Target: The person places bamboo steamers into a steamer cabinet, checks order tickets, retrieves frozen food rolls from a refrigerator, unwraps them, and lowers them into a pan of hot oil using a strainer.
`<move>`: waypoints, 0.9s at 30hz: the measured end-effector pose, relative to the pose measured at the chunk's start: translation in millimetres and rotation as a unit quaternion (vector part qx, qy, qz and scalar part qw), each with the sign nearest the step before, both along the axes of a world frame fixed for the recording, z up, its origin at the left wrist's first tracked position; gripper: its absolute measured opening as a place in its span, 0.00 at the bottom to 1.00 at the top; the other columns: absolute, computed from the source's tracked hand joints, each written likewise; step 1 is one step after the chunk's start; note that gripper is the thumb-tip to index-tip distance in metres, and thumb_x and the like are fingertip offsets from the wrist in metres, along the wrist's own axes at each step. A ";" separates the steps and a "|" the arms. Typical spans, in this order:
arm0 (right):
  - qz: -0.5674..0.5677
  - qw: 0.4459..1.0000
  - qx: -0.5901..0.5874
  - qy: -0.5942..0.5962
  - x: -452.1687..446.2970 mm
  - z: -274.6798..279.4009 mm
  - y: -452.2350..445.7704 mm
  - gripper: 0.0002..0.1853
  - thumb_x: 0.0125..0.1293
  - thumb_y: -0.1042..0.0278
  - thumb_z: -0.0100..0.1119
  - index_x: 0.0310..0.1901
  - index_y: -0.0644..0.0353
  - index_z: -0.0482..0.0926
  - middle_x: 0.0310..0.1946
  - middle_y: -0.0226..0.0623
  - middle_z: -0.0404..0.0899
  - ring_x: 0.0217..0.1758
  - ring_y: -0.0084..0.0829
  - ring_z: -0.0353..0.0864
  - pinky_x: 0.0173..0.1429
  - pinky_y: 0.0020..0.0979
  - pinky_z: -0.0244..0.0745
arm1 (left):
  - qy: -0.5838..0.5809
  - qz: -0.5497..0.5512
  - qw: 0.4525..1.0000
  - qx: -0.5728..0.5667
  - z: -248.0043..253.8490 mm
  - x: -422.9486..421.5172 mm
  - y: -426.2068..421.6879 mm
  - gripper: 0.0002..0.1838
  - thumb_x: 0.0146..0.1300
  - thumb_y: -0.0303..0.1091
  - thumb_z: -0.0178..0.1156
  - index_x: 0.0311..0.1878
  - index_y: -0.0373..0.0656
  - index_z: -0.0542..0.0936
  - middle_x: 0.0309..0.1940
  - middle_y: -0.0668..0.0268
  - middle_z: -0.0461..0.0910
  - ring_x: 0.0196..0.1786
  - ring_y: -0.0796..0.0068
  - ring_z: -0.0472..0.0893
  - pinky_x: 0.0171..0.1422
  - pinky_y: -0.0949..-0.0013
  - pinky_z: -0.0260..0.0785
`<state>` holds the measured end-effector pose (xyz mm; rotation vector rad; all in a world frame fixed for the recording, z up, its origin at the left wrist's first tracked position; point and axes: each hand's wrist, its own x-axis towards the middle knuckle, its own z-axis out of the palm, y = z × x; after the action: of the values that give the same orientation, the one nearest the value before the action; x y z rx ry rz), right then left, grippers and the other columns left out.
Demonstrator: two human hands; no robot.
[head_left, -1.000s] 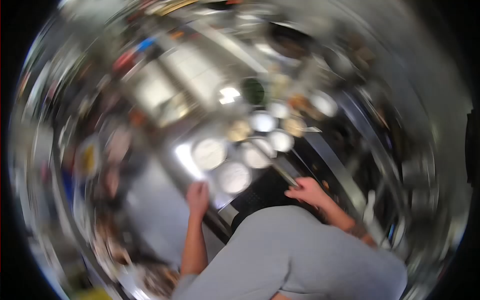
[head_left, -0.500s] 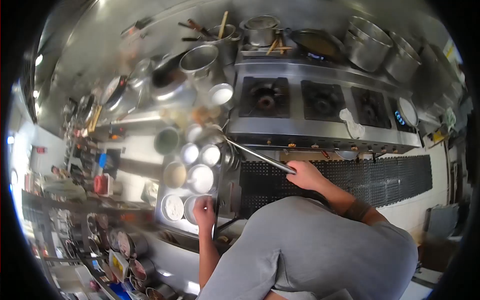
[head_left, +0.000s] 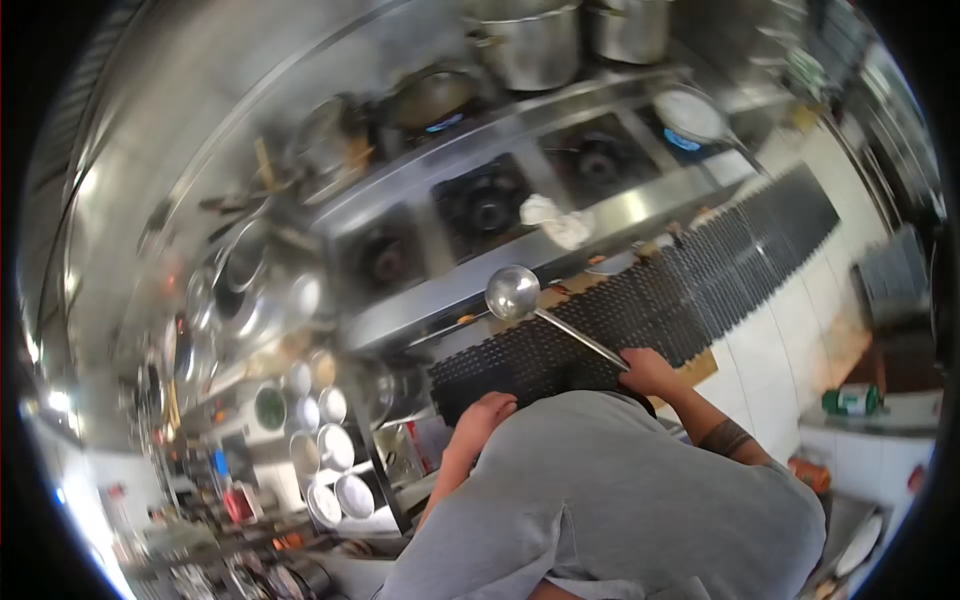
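Note:
My right hand (head_left: 648, 372) is closed around the handle of a metal ladle (head_left: 513, 293). The ladle's round, shiny bowl hangs in front of the stove's (head_left: 385, 318) front edge, above the black floor mat (head_left: 600, 325). Close to my grey shirt, my left hand (head_left: 484, 420) is held with its fingers loosely stretched and nothing visible in them. Left of that hand stands a metal counter with several round containers, among them white-filled ones (head_left: 338, 447) and a green-filled one (head_left: 270, 408).
A shallow pan (head_left: 690, 115) sits over a blue flame at the stove's right end. A white cloth (head_left: 556, 222) lies on the stove front. Behind the burners stand a dark wok (head_left: 435, 98) and large pots (head_left: 530, 45). At right, a green container (head_left: 852, 400) rests on a ledge.
My view has turned to the right. The ladle has moved away from the counter containers to over the floor mat. My left hand has left the containers and come near my body.

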<state>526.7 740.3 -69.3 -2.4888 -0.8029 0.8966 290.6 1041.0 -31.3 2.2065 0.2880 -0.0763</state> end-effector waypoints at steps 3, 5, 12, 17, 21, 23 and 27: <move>-0.093 0.995 0.026 0.008 13.7 11.9 -36.2 0.13 0.57 0.63 0.61 0.40 0.63 0.83 0.40 0.56 0.86 0.49 0.59 0.84 0.57 0.53 0.78 | 0.029 -0.041 0.994 0.096 -5.0 40.6 -2.4 0.11 0.72 0.37 0.59 0.49 0.42 0.84 0.45 0.55 0.85 0.50 0.49 0.85 0.54 0.54 0.78; -0.131 0.991 0.012 -0.009 14.8 14.7 -50.3 0.14 0.58 0.62 0.62 0.41 0.63 0.82 0.40 0.57 0.86 0.49 0.59 0.85 0.56 0.53 0.79 | 0.054 -0.093 0.989 0.102 -7.4 66.7 4.2 0.13 0.73 0.39 0.56 0.50 0.43 0.84 0.46 0.54 0.84 0.52 0.50 0.84 0.56 0.53 0.78; -0.352 0.907 0.156 0.170 19.6 19.8 -96.4 0.11 0.62 0.68 0.65 0.43 0.64 0.78 0.30 0.42 0.83 0.38 0.39 0.87 0.44 0.42 0.82 | 0.149 -0.286 0.939 0.120 -47.1 198.3 -7.6 0.16 0.72 0.41 0.59 0.55 0.42 0.84 0.53 0.53 0.83 0.58 0.51 0.82 0.63 0.52 0.75; -0.442 0.776 0.337 0.298 81.8 67.4 -128.3 0.15 0.68 0.76 0.64 0.54 0.62 0.72 0.25 0.30 0.76 0.21 0.22 0.76 0.23 0.27 0.73 | 0.018 -0.198 0.972 0.128 -112.6 316.4 -13.1 0.18 0.69 0.40 0.62 0.56 0.39 0.83 0.55 0.48 0.81 0.62 0.46 0.79 0.69 0.50 0.70; -0.495 0.745 0.384 0.230 164.7 88.0 -132.8 0.06 0.70 0.75 0.59 0.46 0.62 0.76 0.23 0.30 0.74 0.15 0.21 0.71 0.17 0.27 0.68 | -0.111 -0.054 0.940 0.318 -151.2 393.8 -11.4 0.22 0.65 0.38 0.65 0.57 0.33 0.80 0.60 0.43 0.78 0.64 0.42 0.77 0.72 0.47 0.66; -0.495 0.768 0.361 0.185 216.7 92.3 -133.1 0.04 0.70 0.75 0.56 0.44 0.62 0.76 0.22 0.30 0.74 0.15 0.21 0.71 0.17 0.28 0.68 | -0.040 -0.065 0.954 0.289 -163.5 427.6 1.6 0.21 0.65 0.37 0.65 0.56 0.32 0.80 0.59 0.42 0.78 0.64 0.43 0.78 0.72 0.48 0.67; -0.497 0.816 0.286 0.072 324.1 109.6 -126.6 0.12 0.67 0.77 0.54 0.52 0.63 0.78 0.20 0.28 0.73 0.16 0.21 0.74 0.19 0.27 0.70 | 0.258 -0.150 0.925 0.236 -117.4 489.4 -8.8 0.27 0.67 0.37 0.62 0.63 0.29 0.73 0.67 0.39 0.72 0.71 0.43 0.74 0.73 0.49 0.71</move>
<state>850.7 613.7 40.3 -1.8367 0.3011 0.3472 780.0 1032.2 -148.7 2.6669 0.2705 -0.8459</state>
